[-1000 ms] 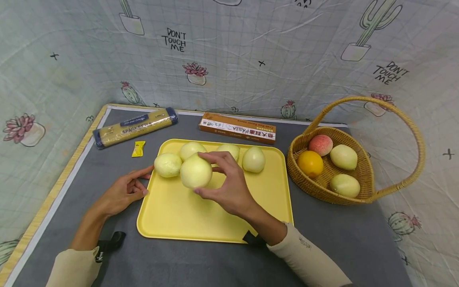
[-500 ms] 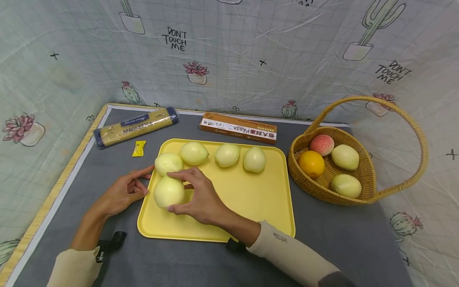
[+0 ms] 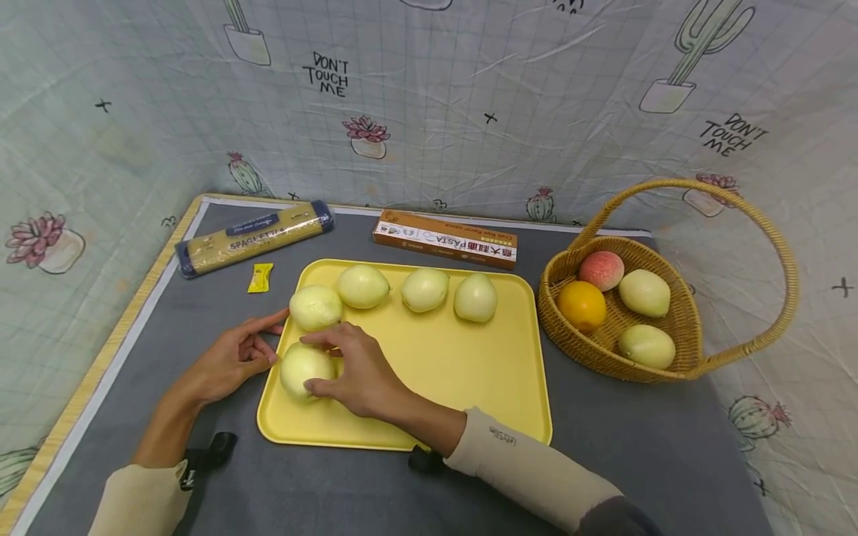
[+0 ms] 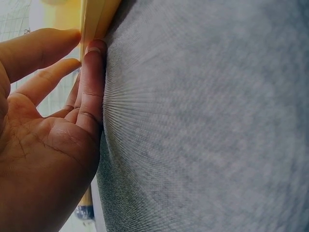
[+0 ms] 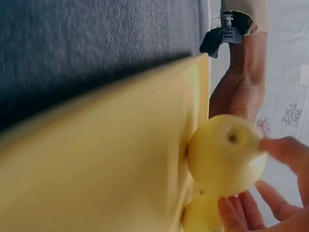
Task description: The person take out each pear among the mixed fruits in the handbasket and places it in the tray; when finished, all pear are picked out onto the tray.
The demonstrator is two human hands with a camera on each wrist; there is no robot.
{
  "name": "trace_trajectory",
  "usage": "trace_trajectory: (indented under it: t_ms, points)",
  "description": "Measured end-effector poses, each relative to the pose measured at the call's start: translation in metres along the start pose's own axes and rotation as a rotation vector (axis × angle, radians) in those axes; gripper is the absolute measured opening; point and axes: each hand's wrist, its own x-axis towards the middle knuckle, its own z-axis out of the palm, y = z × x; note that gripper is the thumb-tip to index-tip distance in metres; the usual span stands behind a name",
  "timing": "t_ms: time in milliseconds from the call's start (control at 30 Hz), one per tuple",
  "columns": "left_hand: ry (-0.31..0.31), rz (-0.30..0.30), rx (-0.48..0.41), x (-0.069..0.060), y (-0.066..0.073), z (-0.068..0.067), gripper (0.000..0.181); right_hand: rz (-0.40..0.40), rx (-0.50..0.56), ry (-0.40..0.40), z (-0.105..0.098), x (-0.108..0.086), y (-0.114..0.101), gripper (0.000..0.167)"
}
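My right hand [image 3: 365, 372] holds a round, pale yellow-green fruit [image 3: 303, 372] between thumb and fingers, low over the left part of a yellow tray [image 3: 429, 394]. In the right wrist view, the held fruit [image 5: 224, 154] shows a dark dimple in its end and appears to touch the tray. Behind it on the tray is a similar fruit [image 3: 313, 307], then several more in a row along the back: one [image 3: 363, 286], another [image 3: 425, 289] and a third [image 3: 475, 297]. My left hand [image 3: 224, 361] touches the tray's left edge with its fingertips; in the left wrist view, the fingers [image 4: 91, 92] reach that edge.
A wicker basket [image 3: 687, 327] with a tall handle stands right of the tray. Inside are a peach [image 3: 601, 270], an orange [image 3: 581, 306] and two pale fruits. Behind the tray lie a spaghetti packet [image 3: 255, 237], a pasta box [image 3: 445, 238] and a small yellow wrapper [image 3: 260, 278].
My right hand has carried the held fruit left and toward me, from mid-tray down to the tray's left side, uncovering the back fruits. The left hand has stayed at the tray's edge.
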Motion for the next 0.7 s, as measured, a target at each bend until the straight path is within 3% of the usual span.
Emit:
trace_trajectory:
  t_ms: [133,400,700]
  points:
    - [-0.001,-0.004,0.004,0.001,0.0,0.0,0.073,-0.037,-0.121,0.001,-0.001,0.0,-0.002,0.053]
    - [0.003,0.009,0.014,0.002,-0.001,0.0,0.073,0.01,-0.017,-0.013,-0.006,-0.003,0.001,0.052]
    - [0.009,0.021,0.011,0.0,-0.002,0.0,0.073,-0.002,-0.068,0.015,-0.014,-0.014,0.004,0.054]
